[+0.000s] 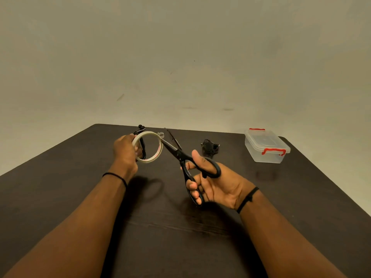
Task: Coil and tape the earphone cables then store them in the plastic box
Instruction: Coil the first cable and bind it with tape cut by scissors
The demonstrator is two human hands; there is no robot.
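Holding a roll of clear tape (148, 147) upright above the dark table (60, 197) in the left hand (125, 152), fingers curled round the near side of the ring, with a coiled black earphone cable (142, 141) gripped against the roll in the same hand (earbuds poking up just above the ring). Gripping black scissors (187, 163) in the right hand (212, 183), thumb through the upper loop, fingers curled round the lower handle; blades parted, tips up at the roll's right edge, where a short tab of tape (160, 134) sticks out. Cannot tell whether a blade touches the tab. Lying further back on the table, just beyond the right hand: a second bundle of black earphone cable (209, 147), loose. Standing well to the right near the table's far edge: the clear plastic box (267, 146), lid on, red clasps at both ends. Wearing a thin black band on each wrist.
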